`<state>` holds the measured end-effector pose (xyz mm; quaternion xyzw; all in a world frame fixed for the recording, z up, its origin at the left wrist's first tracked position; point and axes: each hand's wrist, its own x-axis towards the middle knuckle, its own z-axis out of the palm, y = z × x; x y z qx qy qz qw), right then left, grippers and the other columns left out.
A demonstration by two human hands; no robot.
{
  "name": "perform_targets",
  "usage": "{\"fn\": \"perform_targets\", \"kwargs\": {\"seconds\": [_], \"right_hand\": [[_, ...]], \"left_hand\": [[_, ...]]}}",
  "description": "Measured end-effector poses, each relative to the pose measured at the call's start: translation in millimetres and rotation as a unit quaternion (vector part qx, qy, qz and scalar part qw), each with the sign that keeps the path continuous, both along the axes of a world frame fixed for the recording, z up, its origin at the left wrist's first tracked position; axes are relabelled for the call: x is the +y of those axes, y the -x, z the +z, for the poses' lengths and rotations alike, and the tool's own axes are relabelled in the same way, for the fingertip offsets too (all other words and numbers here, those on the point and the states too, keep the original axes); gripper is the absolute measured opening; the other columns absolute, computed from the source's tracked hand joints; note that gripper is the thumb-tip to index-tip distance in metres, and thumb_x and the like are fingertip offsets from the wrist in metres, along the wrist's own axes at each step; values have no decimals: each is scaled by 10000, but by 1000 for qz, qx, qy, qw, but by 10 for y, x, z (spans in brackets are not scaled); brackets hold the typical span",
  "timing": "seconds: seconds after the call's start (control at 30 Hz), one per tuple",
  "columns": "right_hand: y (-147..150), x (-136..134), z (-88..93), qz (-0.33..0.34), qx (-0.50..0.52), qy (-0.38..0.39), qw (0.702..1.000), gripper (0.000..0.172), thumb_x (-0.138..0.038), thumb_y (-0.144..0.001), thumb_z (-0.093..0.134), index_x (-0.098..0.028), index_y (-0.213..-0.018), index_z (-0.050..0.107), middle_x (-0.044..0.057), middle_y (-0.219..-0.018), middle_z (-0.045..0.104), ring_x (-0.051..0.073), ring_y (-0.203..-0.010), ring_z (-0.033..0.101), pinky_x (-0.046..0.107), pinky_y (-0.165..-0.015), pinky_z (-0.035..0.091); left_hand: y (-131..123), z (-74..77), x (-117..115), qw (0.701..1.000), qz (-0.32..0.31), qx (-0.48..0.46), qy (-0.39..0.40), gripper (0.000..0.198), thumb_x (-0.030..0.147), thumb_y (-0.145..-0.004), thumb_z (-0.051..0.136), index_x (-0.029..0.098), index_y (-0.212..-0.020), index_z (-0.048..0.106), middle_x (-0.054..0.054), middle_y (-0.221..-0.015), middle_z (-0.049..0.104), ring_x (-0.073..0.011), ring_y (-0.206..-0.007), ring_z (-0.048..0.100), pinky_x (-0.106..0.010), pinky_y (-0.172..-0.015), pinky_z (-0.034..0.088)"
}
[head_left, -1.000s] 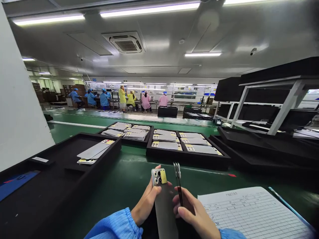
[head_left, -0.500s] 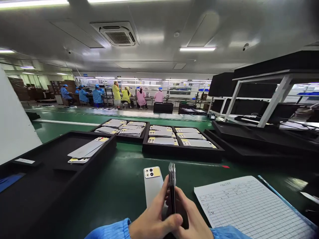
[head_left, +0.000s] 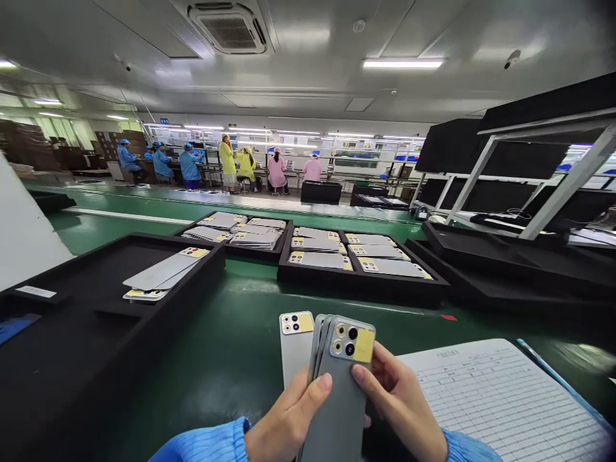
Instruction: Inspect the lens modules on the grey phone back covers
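Note:
A fanned stack of grey phone back covers (head_left: pixel 339 398) is held up before me, its front one facing me with a camera cutout block and a yellow patch. Around the stack's left side my left hand (head_left: pixel 291 414) is closed, thumb on the front cover. My right hand (head_left: pixel 402 398) pinches the front cover's right edge, thumb in front and fingers behind. Another phone back cover (head_left: pixel 295 353) lies on the green table (head_left: pixel 231 372) just behind my left hand, its lower part hidden.
Two black trays (head_left: pixel 360 290) of stacked covers stand ahead. A larger black tray (head_left: pixel 158 321) at left holds several covers (head_left: pixel 163 273). A printed form (head_left: pixel 471 391) with a blue-edged board lies at right, below more black trays (head_left: pixel 505 276). Co-workers (head_left: pixel 190 167) sit far back.
The stack was edge-on between both hands; now it is turned to face me and fanned. My right hand has shifted to the front cover's right edge. The view has tilted down slightly.

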<state>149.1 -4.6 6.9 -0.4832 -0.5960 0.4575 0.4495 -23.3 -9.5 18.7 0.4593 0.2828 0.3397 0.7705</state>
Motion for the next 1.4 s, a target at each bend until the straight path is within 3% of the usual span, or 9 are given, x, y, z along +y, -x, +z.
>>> {"fn": "perform_targets", "kwargs": {"seconds": [0.07, 0.17, 0.57, 0.77, 0.87, 0.97, 1.17, 1.3, 1.4], "right_hand": [[17, -13, 22, 6, 60, 5, 998, 318, -440, -774, 576, -173, -942, 540, 7, -686, 567, 120, -541, 515, 220, -475, 447], [63, -63, 46, -6, 104, 37, 994, 364, -435, -771, 582, -172, -1019, 537, -1, -653, 551, 110, -475, 498, 198, -377, 401], [100, -134, 9, -23, 87, 58, 994, 347, -475, -759, 577, -157, -897, 591, -11, -555, 532, 77, -394, 426, 179, -325, 335], [111, -156, 34, -19, 80, 59, 995, 378, -494, -744, 582, -153, -906, 598, 8, -587, 565, 81, -387, 442, 186, -320, 353], [98, -164, 56, -19, 67, 39, 997, 362, -480, -750, 583, -150, -894, 613, 18, -614, 583, 87, -393, 456, 192, -324, 365], [81, -167, 78, -13, 55, 13, 998, 338, -452, -759, 587, -146, -895, 628, 51, -683, 627, 141, -524, 554, 219, -419, 446], [65, -161, 90, 2, 42, -14, 999, 340, -431, -790, 555, -140, -954, 621, 103, -864, 676, 225, -741, 626, 303, -615, 525], [34, -176, 72, -13, -4, -81, 997, 282, -390, -812, 532, -161, -954, 616, 103, -898, 674, 227, -774, 623, 306, -659, 521], [1, -215, 70, -76, -39, -173, 981, 212, -369, -794, 558, -191, -883, 631, 92, -811, 664, 234, -744, 605, 320, -664, 502]], "left_hand": [[-4, 21, -10, 999, -22, -29, 39, 588, 519, -783, 487, 144, -1230, 414, -135, -940, 666, -271, -894, 634, -455, -840, 434], [-10, 41, -12, 997, -32, -45, 60, 558, 483, -791, 503, 150, -1227, 401, -135, -981, 657, -262, -907, 638, -448, -850, 435], [-37, -95, 17, 996, -43, -58, 47, 567, 503, -801, 474, 136, -1226, 394, -109, -795, 704, -259, -848, 661, -407, -781, 481], [-47, -71, 17, 997, -37, -56, 47, 501, 446, -797, 522, 154, -1189, 411, -123, -956, 677, -256, -858, 660, -422, -798, 481], [-43, -63, 9, 997, -34, -49, 57, 495, 424, -769, 570, 146, -1155, 432, -124, -947, 674, -270, -855, 659, -426, -796, 480], [-26, -92, -3, 996, -37, -35, 80, 549, 444, -741, 595, 157, -1165, 397, -110, -895, 677, -282, -806, 667, -426, -751, 488], [3, -142, -1, 997, 20, 61, 40, 531, 520, -712, 580, 138, -1072, 494, -87, -973, 649, -277, -1000, 580, -369, -828, 448], [-3, -106, 46, 999, -28, 29, -19, 504, 450, -724, 605, 163, -1129, 514, -86, -1053, 625, -263, -1033, 555, -372, -867, 426], [-30, -137, 98, 997, -68, 9, -46, 491, 363, -675, 683, 163, -1104, 553, -79, -1047, 621, -244, -1057, 532, -358, -907, 395]]}}
